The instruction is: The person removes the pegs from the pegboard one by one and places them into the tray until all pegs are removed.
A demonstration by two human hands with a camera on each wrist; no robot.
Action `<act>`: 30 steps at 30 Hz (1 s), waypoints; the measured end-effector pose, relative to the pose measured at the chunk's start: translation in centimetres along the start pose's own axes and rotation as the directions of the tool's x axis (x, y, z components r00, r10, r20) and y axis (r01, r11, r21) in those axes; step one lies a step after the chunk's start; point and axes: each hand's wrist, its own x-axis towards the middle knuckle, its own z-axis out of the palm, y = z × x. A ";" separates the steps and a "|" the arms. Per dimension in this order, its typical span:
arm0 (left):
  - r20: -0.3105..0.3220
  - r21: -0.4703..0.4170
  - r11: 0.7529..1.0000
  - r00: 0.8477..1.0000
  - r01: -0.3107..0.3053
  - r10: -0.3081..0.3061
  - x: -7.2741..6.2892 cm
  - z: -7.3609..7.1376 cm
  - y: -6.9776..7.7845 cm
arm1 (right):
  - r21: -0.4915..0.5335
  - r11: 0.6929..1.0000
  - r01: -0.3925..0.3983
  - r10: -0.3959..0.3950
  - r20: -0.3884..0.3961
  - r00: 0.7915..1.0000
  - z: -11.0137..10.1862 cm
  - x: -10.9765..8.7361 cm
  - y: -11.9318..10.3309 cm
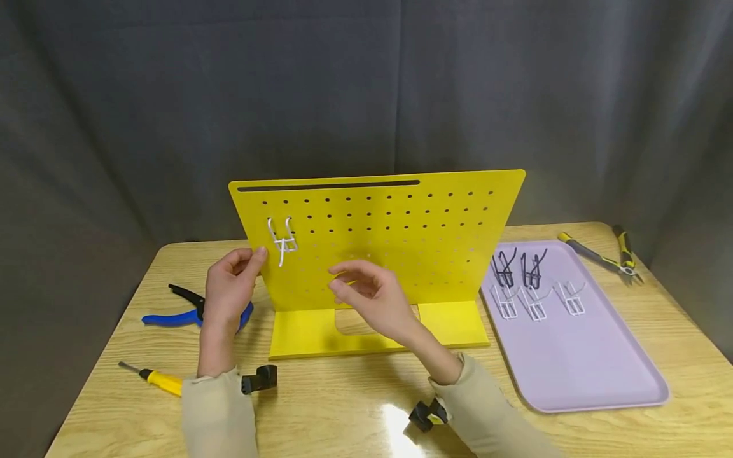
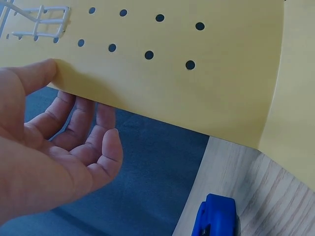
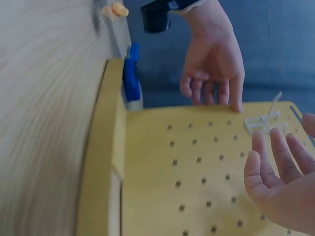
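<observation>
A yellow pegboard [image 1: 395,242] stands upright on its flat yellow base [image 1: 298,337]. One white wire hook [image 1: 283,242] hangs in holes near its upper left corner, its prong pointing outward. My left hand [image 1: 231,286] grips the board's left edge below that hook; in the left wrist view the thumb [image 2: 42,76] lies on the front while the other fingers go behind. In front of the board's middle, my right hand [image 1: 372,299] is held in the air with loosely bent fingers and nothing in it. The right wrist view shows these fingers [image 3: 285,157] apart from the board.
On the right, a lilac tray [image 1: 584,369] bears black wire hooks [image 1: 532,270] and white wire hooks [image 1: 535,305]. Beyond it lie two pairs of yellow-and-black pliers [image 1: 595,254]. Blue-handled pliers [image 1: 172,318] and a yellow screwdriver [image 1: 163,381] lie at the left.
</observation>
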 end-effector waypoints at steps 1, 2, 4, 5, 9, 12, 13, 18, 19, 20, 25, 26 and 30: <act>0.001 -0.001 1.000 1.000 0.001 -0.001 0.0 0.0 0.0 | 0.007 1.000 0.005 -0.005 0.008 1.000 0.5 0.3 -0.1; 0.000 0.001 1.000 1.000 0.004 -0.004 0.0 0.0 0.0 | 0.007 1.000 0.009 -0.009 0.012 1.000 1.0 0.6 -0.3; -0.001 0.002 1.000 1.000 0.007 -0.007 0.0 -0.1 0.0 | 0.022 1.000 0.021 -0.021 0.015 1.000 1.9 1.2 -0.5; -0.001 0.002 1.000 1.000 0.007 -0.007 0.0 -0.1 0.0 | 0.029 0.999 0.027 -0.028 0.017 0.999 2.3 1.5 -0.6; -0.013 0.004 1.000 1.000 0.006 -0.006 0.0 -0.1 0.0 | 0.010 0.998 0.058 -0.058 0.056 0.997 3.6 2.6 -1.0; -0.012 0.000 1.000 1.000 -0.002 0.002 0.1 -0.1 0.1 | -0.034 0.997 0.070 -0.067 0.088 0.994 4.1 3.3 -1.3; -0.012 0.003 1.000 1.000 -0.005 0.005 0.1 -0.1 0.1 | -0.051 0.996 0.073 -0.068 0.095 0.993 4.2 3.5 -1.4; -0.007 0.004 1.000 1.000 -0.014 0.014 0.1 -0.1 0.1 | -0.123 0.991 0.062 -0.048 0.115 0.992 4.6 4.2 -1.8; -0.007 0.002 1.000 1.000 -0.016 0.016 0.1 -0.1 0.1 | -0.134 0.989 0.057 -0.040 0.121 0.992 4.7 4.3 -1.8; -0.005 -0.002 1.000 1.000 -0.018 0.018 0.1 -0.1 0.1 | -0.143 0.988 0.051 -0.033 0.125 0.992 4.8 4.3 -1.8; -0.001 -0.005 1.000 1.000 -0.014 0.014 0.0 -0.1 0.0 | -0.136 0.990 0.023 -0.006 0.130 0.992 5.2 4.5 -1.6; 0.000 -0.004 1.000 1.000 -0.013 0.013 0.0 -0.1 0.0 | -0.125 0.992 0.021 -0.006 0.121 0.993 5.2 4.5 -1.6; 0.001 -0.001 1.000 1.000 -0.005 0.005 0.0 -0.1 0.0 | -0.124 0.992 0.021 -0.008 0.103 0.995 5.2 4.8 -1.7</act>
